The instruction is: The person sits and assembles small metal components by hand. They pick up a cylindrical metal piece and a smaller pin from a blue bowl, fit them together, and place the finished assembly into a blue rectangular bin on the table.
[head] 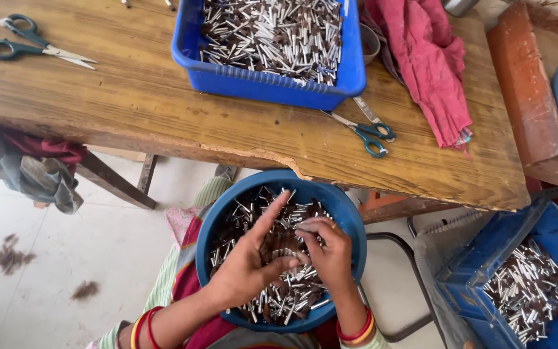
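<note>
The wooden bench (163, 110) carries a blue tray (259, 81) at its far edge and 2 scissors (369, 132). Below its near edge, a round blue bowl (227, 213) of small metal-capped sticks (272, 300) sits in the lap. Left hand (250, 268) and right hand (330, 255) pinch a small bunch together; sorting seems underway, calling for a firm, even grip.

A round blue bowl (224, 213) sits on the person's lap, just below the worktop's chipped edge, heaped with short metal-and-brown sticks (279, 300) lying every which way (silver at one end, dark brown at the other). A small bunch (281, 242) sits gathered near the bowl's middle.
</note>
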